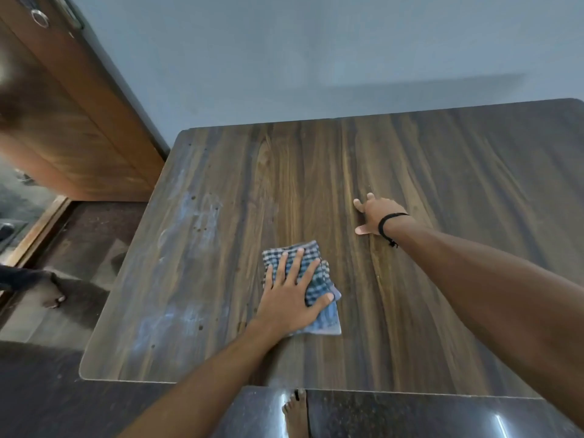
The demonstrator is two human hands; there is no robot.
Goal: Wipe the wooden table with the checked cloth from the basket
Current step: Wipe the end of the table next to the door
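Two hands on the wooden table (442, 172), head view: wiping under way.
Left hand (292, 295) lies flat, fingers straight and spread, pressing the folded checked cloth (320, 281), which sits directly beneath palm and fingers, its long axis running along the hand. Right hand (376, 214), beyond and to the right, rests spread on bare wood, holding nothing. Pale smears (189, 248) lie left of the cloth hand, probably the next stretch.

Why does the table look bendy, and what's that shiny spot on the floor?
In the head view, the wide lens curves the table edges. The bright streak on the dark floor is glare from a light. The far left edge of the picture is blurred.
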